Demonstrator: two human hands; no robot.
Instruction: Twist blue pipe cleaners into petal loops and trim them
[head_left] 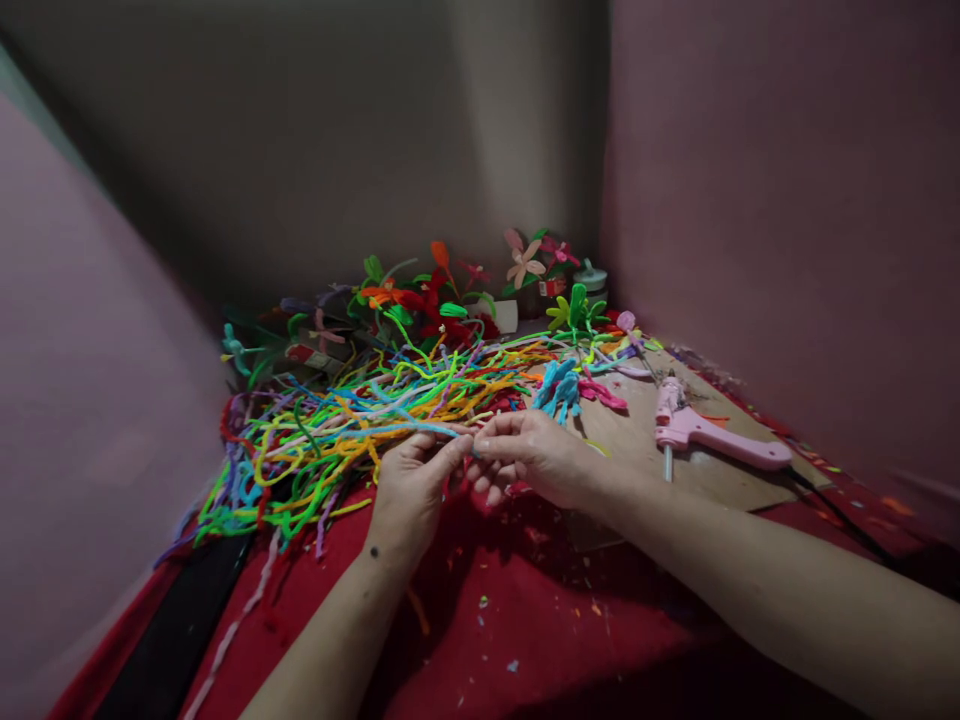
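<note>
My left hand (412,482) and my right hand (529,455) meet at the middle of the table, fingertips pinched together on a light blue pipe cleaner (409,428) that runs off to the left into the pile. Both hands are closed in a pinch. Behind and left of them lies a large tangled pile of pipe cleaners (352,420) in green, orange, yellow, blue and purple. A small blue pipe-cleaner piece (558,388) lies just beyond my right hand.
A pink glue gun (712,435) lies on a brown cardboard sheet (637,440) to the right, its cord trailing right. Finished pipe-cleaner flowers (465,295) stand at the back corner. A red cloth (540,620) with small scraps covers the table. Pink walls close in left and right.
</note>
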